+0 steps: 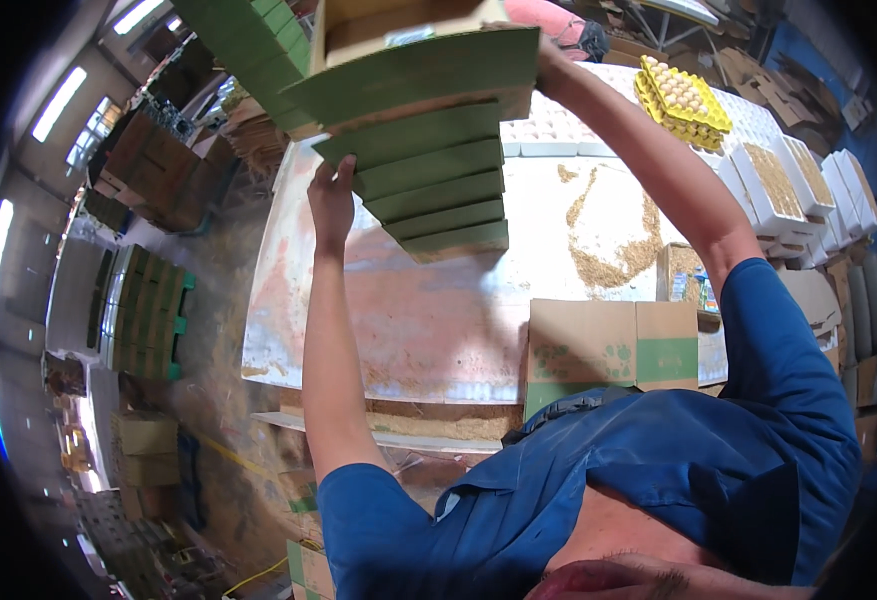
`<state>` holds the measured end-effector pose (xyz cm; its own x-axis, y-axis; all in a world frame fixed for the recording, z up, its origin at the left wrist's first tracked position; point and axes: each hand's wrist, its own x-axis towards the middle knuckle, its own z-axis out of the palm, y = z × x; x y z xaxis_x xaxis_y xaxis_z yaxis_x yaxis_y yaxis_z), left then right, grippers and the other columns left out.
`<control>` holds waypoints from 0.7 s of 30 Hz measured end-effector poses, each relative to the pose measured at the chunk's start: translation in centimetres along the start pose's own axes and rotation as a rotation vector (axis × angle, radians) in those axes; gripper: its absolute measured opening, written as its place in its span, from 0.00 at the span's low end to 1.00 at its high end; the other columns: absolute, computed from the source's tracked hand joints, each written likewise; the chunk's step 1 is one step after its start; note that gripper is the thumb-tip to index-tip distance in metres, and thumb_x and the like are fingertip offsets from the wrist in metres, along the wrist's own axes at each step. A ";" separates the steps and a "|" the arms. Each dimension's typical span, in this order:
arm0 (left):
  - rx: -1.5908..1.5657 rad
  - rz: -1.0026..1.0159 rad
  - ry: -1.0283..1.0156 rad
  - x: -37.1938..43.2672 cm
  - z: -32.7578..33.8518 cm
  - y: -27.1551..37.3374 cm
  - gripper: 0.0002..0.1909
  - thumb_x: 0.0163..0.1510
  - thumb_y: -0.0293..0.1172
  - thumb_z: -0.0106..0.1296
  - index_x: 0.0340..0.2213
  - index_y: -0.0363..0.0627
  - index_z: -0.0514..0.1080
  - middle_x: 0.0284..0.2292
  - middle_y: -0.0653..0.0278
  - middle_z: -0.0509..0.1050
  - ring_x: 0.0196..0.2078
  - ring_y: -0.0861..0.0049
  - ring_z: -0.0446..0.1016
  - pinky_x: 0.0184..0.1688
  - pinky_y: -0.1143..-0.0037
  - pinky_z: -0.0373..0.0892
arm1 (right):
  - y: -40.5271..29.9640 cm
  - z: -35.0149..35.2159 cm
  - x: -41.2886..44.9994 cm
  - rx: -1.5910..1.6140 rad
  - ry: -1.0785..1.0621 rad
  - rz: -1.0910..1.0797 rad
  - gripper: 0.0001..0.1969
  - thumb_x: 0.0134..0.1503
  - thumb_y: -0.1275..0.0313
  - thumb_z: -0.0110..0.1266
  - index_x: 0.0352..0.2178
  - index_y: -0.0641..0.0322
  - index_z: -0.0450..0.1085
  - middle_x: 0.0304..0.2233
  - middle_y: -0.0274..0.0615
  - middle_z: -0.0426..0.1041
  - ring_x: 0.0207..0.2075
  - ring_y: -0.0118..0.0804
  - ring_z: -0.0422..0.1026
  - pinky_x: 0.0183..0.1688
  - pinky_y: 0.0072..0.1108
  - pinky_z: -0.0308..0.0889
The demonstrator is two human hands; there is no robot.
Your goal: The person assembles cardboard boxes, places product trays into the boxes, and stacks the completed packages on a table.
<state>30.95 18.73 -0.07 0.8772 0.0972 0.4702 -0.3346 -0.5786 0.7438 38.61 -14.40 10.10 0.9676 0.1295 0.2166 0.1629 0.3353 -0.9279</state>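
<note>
A stack of green cardboard boxes [438,180] stands on the worktable before me. On top is an open cardboard box [423,75], its near side green and its brown inside showing, with a small printed item within. My right hand [547,66] grips the right end of this top box, its fingers partly hidden. My left hand [332,202] is lower, at the left corner of the box just beneath, with the thumb on the green front and the other fingers mostly hidden behind the edge. The far side of the stack cannot be seen.
The worktable [423,330] bears scattered chaff [611,262]. Yellow trays of eggs [682,94] and white foam trays [551,127] lie at the back; chaff-filled foam boxes [772,180] stand right. A brown-and-green carton [584,337] is near my waist. More green boxes [258,52] rise at far left.
</note>
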 end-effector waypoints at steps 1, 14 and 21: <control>0.014 0.045 0.034 0.4 0.4 0.5 0.20 0.61 0.40 0.49 0.42 0.32 0.74 0.37 0.48 0.78 0.40 0.63 0.77 0.45 0.72 0.68 | 0.4 -1.1 1.4 -0.119 -0.203 0.046 0.20 0.60 0.59 0.48 0.46 0.65 0.69 0.39 0.44 0.75 0.35 0.37 0.76 0.38 0.28 0.74; -1.283 -0.442 -0.264 8.7 -2.3 -3.3 0.30 0.58 0.53 0.48 0.54 0.45 0.63 0.50 0.61 0.70 0.53 0.68 0.68 0.56 0.67 0.66 | 0.5 0.9 3.8 -0.943 -0.285 0.365 0.36 0.50 0.46 0.52 0.52 0.66 0.67 0.57 0.51 0.64 0.44 0.57 0.75 0.33 0.42 0.77; -0.976 -0.402 -0.310 11.5 -1.2 -3.8 0.27 0.60 0.50 0.46 0.52 0.42 0.65 0.48 0.61 0.72 0.48 0.69 0.73 0.48 0.69 0.73 | 1.1 -0.5 3.2 -0.744 -0.330 0.383 0.29 0.53 0.51 0.48 0.46 0.65 0.71 0.48 0.49 0.70 0.38 0.52 0.76 0.34 0.38 0.77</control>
<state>41.88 23.05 3.11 0.9858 -0.1517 0.0716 -0.0138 0.3517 0.9360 41.96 -14.07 9.64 0.8954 0.4078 -0.1787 0.0338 -0.4624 -0.8860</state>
